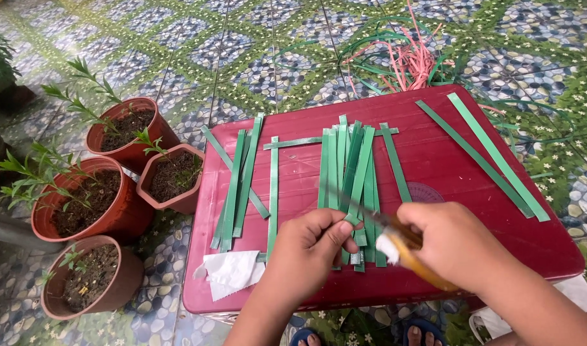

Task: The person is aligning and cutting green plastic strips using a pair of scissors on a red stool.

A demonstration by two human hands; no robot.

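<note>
Left hand [304, 248] pinches a green strip [354, 192]; right hand [450, 243] grips yellow-handled scissors [405, 247] over the red table [434, 160]

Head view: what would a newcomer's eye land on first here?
Green strips lie side by side across a dark red table, at mid-frame. Near its front edge the left hand pinches one strip while the right hand works yellow-handled scissors. On the floor to the left stand four brown flower pots with seedlings.

Strips [348, 173] lie on the bench [434, 160] at frame centre, my hands [306, 253] at their near ends. Pots [130, 134] stand on the floor at frame left; tissue [229, 272] sits lower left on the bench.
</note>
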